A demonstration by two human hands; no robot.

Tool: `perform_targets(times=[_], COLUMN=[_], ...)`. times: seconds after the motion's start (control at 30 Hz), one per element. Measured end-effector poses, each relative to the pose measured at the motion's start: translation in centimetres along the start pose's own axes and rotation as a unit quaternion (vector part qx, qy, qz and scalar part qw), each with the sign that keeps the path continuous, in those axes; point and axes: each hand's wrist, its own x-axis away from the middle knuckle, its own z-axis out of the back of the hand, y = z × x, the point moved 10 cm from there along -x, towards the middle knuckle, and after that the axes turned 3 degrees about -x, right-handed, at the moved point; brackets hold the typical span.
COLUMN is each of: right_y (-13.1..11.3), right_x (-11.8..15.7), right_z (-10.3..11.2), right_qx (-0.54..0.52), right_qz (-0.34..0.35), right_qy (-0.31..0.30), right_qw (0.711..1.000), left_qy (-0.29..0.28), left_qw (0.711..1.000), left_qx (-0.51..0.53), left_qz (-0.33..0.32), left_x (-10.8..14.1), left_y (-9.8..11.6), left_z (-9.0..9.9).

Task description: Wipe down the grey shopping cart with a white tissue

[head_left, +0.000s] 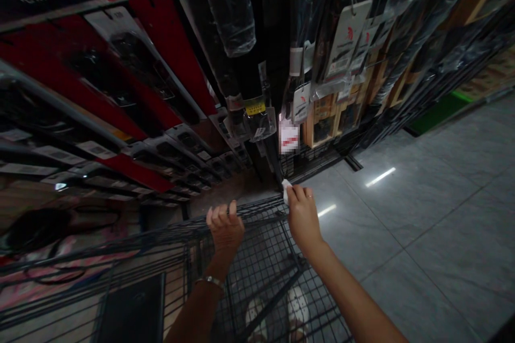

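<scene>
My left hand (225,228), with a bracelet at the wrist, has its fingers curled over the top rail of a black wire mesh rack (261,241). To its right, my right hand (303,217) is closed on a crumpled white cloth or tissue (286,191); which of these it is I cannot tell. The cloth is by the rack's far right corner, at the foot of a dark upright post (276,163). Whether it touches the post is unclear.
Packaged dark goods hang on a red display panel (177,51) at left. Bagged long items with paper tags (348,37) hang ahead, near wooden crates (322,123). Grey floor tiles (402,214) lie at right. Shoes (298,305) show through the mesh below.
</scene>
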Motion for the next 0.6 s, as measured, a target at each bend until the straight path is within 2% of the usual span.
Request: perform_targets(times=[0.4, 0.5, 0.6], right_y=[-10.4, -11.8, -11.6], right_x=[-0.4, -0.4, -0.4], right_z=[-4.6, -4.9, -4.9], right_qx=[-0.049, -0.052, -0.045], right_qz=[0.119, 0.147, 0.152], right_qy=[-0.096, -0.104, -0.107], right_qw=[0.987, 0.982, 0.981], left_qy=[0.023, 0.024, 0.024], left_qw=[1.000, 1.000, 1.000], left_qx=[-0.017, -0.018, -0.016], left_qz=[0.005, 0.002, -0.005], left_x=[0.1, 0.0, 0.0], left_y=[0.1, 0.2, 0.4], left_z=[0.0, 0.0, 0.2])
